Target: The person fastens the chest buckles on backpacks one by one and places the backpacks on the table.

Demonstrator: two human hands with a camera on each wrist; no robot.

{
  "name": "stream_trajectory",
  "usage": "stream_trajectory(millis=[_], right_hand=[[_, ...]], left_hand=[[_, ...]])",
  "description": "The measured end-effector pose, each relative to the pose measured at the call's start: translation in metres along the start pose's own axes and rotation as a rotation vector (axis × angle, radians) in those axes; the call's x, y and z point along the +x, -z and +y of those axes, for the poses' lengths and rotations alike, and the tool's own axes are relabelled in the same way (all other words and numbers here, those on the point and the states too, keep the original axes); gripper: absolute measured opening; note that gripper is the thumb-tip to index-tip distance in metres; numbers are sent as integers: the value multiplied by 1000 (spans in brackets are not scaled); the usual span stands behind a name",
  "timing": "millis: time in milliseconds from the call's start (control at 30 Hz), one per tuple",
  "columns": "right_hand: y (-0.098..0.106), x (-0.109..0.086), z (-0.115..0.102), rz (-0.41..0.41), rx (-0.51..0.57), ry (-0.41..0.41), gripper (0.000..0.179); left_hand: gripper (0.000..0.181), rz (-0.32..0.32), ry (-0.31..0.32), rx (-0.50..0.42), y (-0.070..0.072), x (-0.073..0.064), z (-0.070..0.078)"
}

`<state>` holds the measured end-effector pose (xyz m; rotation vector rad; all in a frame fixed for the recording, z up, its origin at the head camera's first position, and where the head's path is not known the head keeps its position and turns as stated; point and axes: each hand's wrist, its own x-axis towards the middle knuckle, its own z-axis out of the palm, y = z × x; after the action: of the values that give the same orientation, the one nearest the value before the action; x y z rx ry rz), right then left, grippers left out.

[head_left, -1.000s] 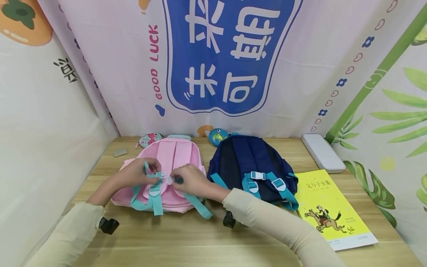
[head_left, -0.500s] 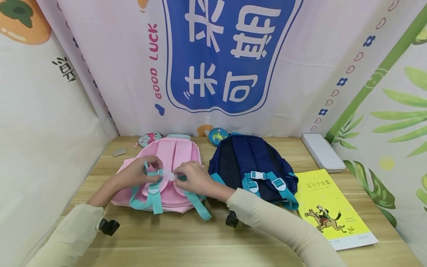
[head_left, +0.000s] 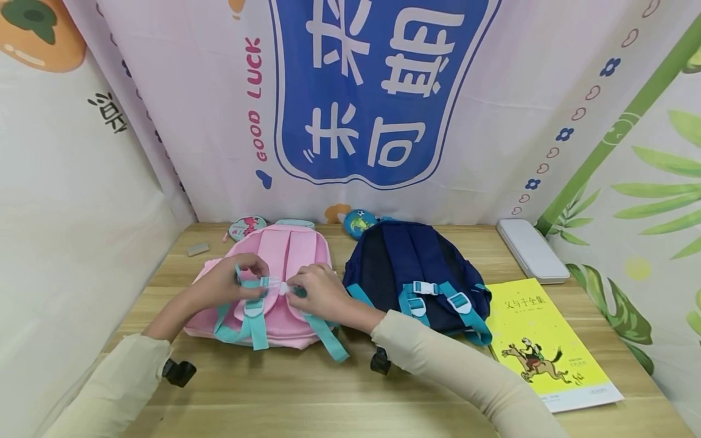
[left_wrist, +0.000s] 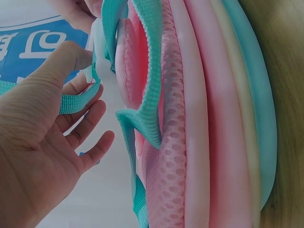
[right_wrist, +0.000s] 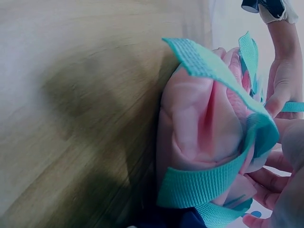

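A pink backpack lies on the table with its straps facing up. Over its middle, both hands hold a white plastic buckle on teal webbing. My left hand pinches the buckle's left end between thumb and index finger, with the loose strap tail sticking up past the fingers; its other fingers spread apart in the left wrist view. The fingertips of my right hand pinch the buckle's right end. Teal adjuster straps loop beside the pack's pink mesh panel. Fingers partly cover the buckle, so I cannot tell whether its halves are joined.
A navy backpack with its buckle fastened lies just right of the pink one. Further right are a yellow book and a white case. A grey eraser-like block and round pouches sit near the back.
My right hand has shifted slightly up and to the right with the buckle. My left hand keeps its pinch, nearly in place. Both backpacks stay where they were.
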<state>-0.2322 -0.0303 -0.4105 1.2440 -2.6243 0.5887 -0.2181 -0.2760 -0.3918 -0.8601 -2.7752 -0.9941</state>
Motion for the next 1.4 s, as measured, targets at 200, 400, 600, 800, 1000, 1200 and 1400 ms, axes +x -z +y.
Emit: stream_trajectory(millis=[200, 400, 600, 800, 1000, 1200, 1400], right_hand=[[-1, 1, -1, -8, -9, -16, 23], [-3, 2, -1, -2, -10, -26, 22], [-2, 2, -2, 4, -6, -29, 21], [-2, 3, -2, -9, 6, -39, 21], [-4, 5, -2, -16, 17, -57, 20], [-5, 6, -3, -18, 24, -69, 20], [-4, 6, -3, -24, 25, -62, 22]], left_hand=[[24, 0, -3, 11, 0, 0, 1], [24, -9, 14, 12, 0, 1, 1], [24, -11, 6, -2, 0, 0, 0], [23, -17, 20, 0, 2, 1, 1], [23, -26, 55, -1, 2, 2, 2], [23, -42, 65, -9, 1, 1, 2], [25, -52, 62, -8, 1, 3, 4]])
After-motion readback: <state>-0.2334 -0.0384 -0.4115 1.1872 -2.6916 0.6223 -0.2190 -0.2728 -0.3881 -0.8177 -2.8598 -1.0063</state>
